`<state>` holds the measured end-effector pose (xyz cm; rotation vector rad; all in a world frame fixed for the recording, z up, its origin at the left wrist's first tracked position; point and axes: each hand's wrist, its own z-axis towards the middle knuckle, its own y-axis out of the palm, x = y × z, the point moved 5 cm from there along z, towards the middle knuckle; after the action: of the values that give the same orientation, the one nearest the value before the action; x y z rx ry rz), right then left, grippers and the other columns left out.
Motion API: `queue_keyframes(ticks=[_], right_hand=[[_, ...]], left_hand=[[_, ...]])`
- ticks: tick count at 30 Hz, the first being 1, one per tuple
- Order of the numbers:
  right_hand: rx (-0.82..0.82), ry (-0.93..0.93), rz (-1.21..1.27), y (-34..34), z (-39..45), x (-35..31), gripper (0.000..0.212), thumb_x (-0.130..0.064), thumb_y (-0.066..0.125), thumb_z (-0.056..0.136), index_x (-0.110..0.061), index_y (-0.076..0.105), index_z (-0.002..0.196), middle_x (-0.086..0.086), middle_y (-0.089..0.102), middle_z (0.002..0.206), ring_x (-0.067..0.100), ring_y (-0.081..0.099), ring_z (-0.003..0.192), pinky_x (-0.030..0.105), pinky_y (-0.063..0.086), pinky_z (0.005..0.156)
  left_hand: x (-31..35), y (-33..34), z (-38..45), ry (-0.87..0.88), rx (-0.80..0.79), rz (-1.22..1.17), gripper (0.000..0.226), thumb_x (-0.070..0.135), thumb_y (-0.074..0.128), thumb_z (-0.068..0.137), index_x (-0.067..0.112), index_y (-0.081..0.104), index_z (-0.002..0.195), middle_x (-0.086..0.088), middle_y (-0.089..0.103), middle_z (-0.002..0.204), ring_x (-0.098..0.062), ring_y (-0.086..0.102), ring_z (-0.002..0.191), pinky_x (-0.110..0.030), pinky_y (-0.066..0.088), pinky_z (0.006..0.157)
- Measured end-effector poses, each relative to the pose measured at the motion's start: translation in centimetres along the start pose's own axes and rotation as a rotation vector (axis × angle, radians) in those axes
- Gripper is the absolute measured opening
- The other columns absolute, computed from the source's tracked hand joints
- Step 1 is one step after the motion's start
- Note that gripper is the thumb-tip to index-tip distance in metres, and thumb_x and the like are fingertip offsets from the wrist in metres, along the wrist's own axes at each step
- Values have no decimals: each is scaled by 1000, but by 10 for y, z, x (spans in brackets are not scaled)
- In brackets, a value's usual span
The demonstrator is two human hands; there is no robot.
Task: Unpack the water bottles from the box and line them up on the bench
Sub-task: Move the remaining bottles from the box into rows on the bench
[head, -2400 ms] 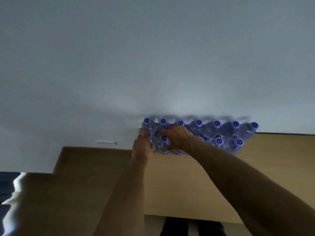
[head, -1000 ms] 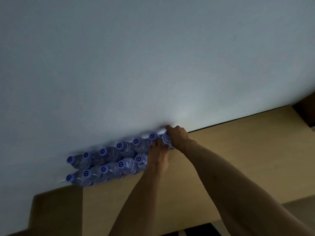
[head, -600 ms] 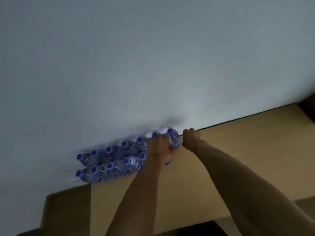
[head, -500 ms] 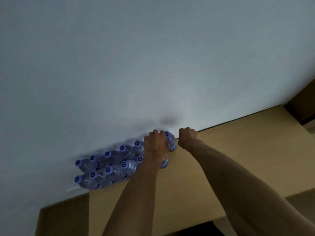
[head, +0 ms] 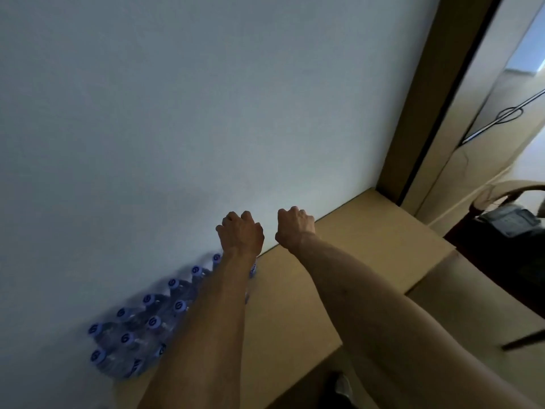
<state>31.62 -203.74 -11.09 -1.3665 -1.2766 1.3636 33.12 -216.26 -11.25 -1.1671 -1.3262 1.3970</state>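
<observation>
Both the left hand (head: pixel 241 235) and right hand (head: pixel 294 225) are curled, empty, above capped water bottles (head: pixel 138 329).

Tan wooden desk (head: pixel 362 255) runs along the pale wall, far end butting a door frame. On it – water bottles (head: pixel 141 329) with blue caps, packed in two rows against the wall at the left end, touching each other.

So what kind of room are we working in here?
Probably an indoor room or hallway nook, not a warehouse: a built-in wooden bench runs along a plain white wall, with a door frame at its end and a chair beyond.
</observation>
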Motion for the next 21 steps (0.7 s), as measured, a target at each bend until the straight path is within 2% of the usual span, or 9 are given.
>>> queue_keyframes(ticks=[5, 9, 14, 21], right_hand=[[28, 87, 13, -18, -23, 58, 28, -15, 53, 88, -12, 55, 115, 12, 53, 113, 28, 53, 105, 38, 45, 84], [34, 234, 10, -26, -49, 141, 33, -17, 55, 89, -14, 55, 122, 12, 51, 120, 28, 51, 111, 39, 44, 88], [16, 415, 30, -39, -90, 265, 33, -18, 55, 91, -14, 57, 124, 15, 48, 125, 31, 48, 115, 43, 43, 96], [100, 613, 99, -77, -141, 455, 31, -16, 57, 88, -14, 61, 118, 17, 46, 130, 34, 46, 118, 46, 41, 98]], left_hand=[[59, -15, -11, 122, -26, -12, 45, 40, 37, 101, 11, 44, 136, -19, 46, 136, -30, 49, 120, -40, 39, 95], [136, -20, -22, 248, -36, -20, 45, 36, 38, 100, 11, 41, 138, -21, 42, 136, -32, 48, 119, -41, 39, 95], [262, -21, -55, 458, -50, 18, 44, 34, 35, 100, 12, 42, 137, -21, 41, 136, -31, 50, 116, -41, 41, 94], [468, -40, -101, 666, -40, -21, 38, 31, 41, 98, 16, 44, 133, -20, 40, 138, -32, 50, 115, -41, 42, 88]])
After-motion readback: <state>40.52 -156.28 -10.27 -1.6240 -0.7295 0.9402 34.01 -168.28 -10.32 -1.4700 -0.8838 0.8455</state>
